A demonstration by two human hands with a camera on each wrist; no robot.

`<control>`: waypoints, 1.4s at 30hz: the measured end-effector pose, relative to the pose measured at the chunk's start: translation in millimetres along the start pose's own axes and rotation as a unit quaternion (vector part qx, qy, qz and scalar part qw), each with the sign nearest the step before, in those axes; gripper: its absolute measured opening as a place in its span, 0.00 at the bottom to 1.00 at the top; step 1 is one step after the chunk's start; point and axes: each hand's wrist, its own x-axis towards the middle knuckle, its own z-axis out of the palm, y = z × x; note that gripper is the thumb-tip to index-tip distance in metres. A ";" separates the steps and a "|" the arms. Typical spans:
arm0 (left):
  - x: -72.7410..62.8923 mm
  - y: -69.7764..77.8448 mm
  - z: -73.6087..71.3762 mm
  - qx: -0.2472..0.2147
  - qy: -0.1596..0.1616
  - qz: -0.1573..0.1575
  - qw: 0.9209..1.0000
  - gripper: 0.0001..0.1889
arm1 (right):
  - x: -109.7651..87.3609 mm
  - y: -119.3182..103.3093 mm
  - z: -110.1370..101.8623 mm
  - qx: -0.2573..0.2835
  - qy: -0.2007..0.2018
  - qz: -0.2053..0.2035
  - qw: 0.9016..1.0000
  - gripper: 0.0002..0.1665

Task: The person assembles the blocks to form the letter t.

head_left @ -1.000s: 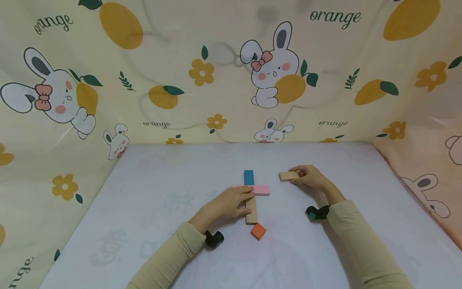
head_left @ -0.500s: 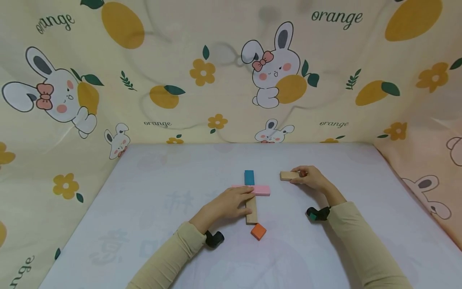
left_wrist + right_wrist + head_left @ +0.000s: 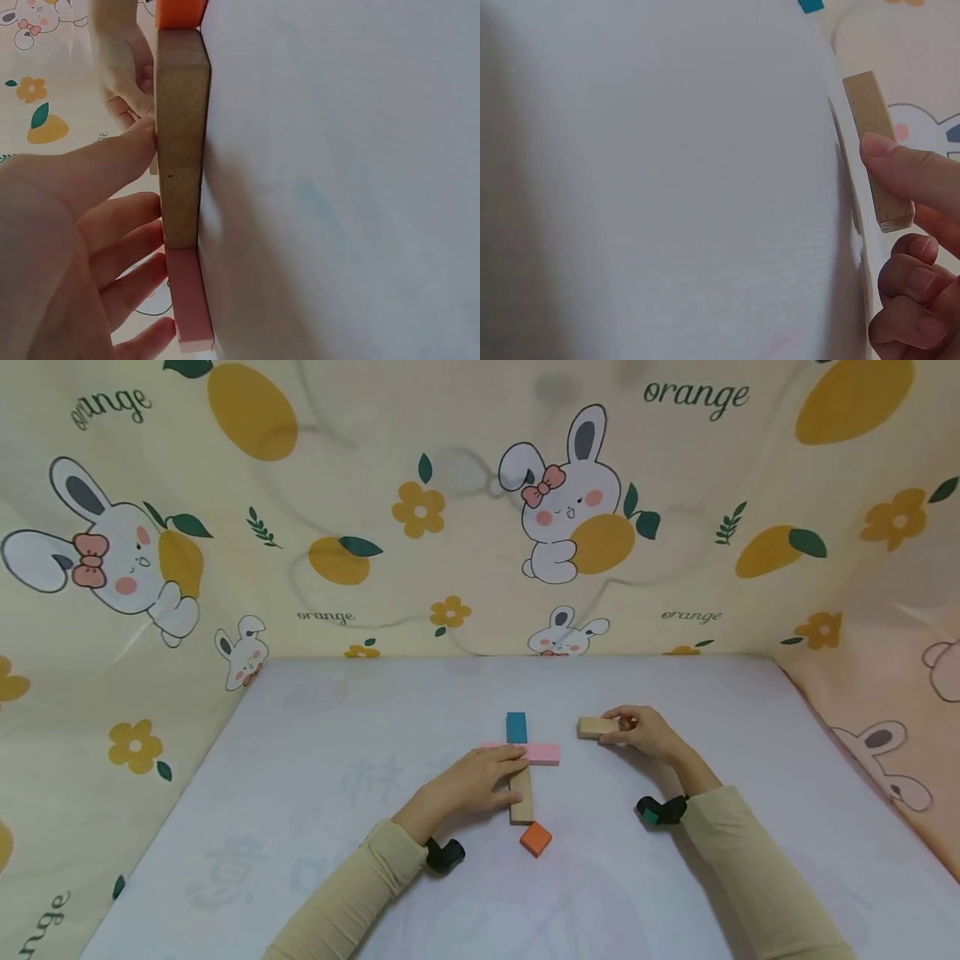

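Note:
My left hand rests on a row of blocks, its fingers loosely extended. In the left wrist view its thumb touches the long plain wooden block, and fingertips reach the pink block. The pink block lies crosswise at the far end of the wooden one, partly hidden by the hand. Beyond it stands a blue block; at the near end sits an orange block, turned cornerwise. Off to the right, my right hand pinches another plain wooden block between thumb and fingers, its free end pointing left.
Both hands work over a white table with faint markings. A patterned cloth with bunnies and oranges rises behind it and along the sides. Black wrist devices sit below each wrist.
My right hand has shifted very slightly toward me with the wooden block. The left hand and the other blocks stay where they were.

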 end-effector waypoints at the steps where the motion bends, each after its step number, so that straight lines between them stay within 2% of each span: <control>1: 0.0 0.1 0.1 0.001 0.000 -0.001 1.000 0.31 | -1.3 -1.5 0.1 0.000 -0.001 0.000 1.000 0.28; 20: -0.1 2.4 -1.5 -0.012 -0.005 -0.005 1.000 0.30 | -20.1 -10.5 4.9 0.015 0.006 0.014 1.000 0.29; 36: -0.2 2.3 -1.3 -0.010 -0.003 -0.005 1.000 0.30 | -37.1 -26.2 10.1 0.015 0.013 -0.008 1.000 0.26; 42: -0.8 2.2 -1.1 -0.011 -0.005 -0.009 1.000 0.30 | -41.6 -29.1 11.5 0.037 0.016 -0.024 0.999 0.25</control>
